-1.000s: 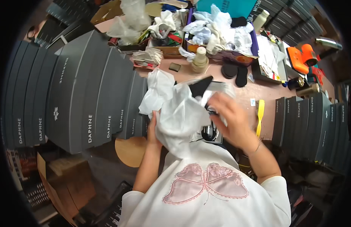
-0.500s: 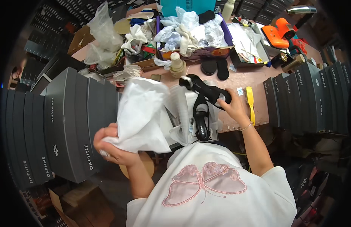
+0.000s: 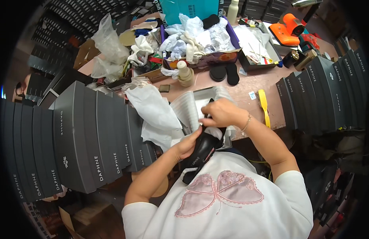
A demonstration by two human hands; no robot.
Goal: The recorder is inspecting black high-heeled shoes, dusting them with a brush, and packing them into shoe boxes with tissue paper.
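Note:
A black shoe (image 3: 202,149) is tilted close against my shirt, its toe end away from me and pale stuffing (image 3: 213,132) in its opening. My left hand (image 3: 187,146) grips the shoe along its left side. Over the shoe's far end, my right hand (image 3: 222,113) has its fingers curled and pinched; what they hold is hidden. Beneath and beyond my hands is an open shoebox (image 3: 204,94) lined with pale tissue (image 3: 183,105). The other black shoe is mostly covered by my hands. To the left lies a crumpled white sheet (image 3: 150,105).
Stacked dark grey shoeboxes (image 3: 77,139) stand at left, more boxes (image 3: 320,95) at right. A yellow brush (image 3: 264,107) lies on the pink table (image 3: 248,83). Behind are a bottle (image 3: 185,75), black pads (image 3: 232,75), a purple box (image 3: 236,40) of crumpled paper and an orange tool (image 3: 286,32).
My left hand has let go of the white sheet, now lying left of the shoebox, and grips the shoe. The shoe has come nearer to me; my right hand has moved to its far end.

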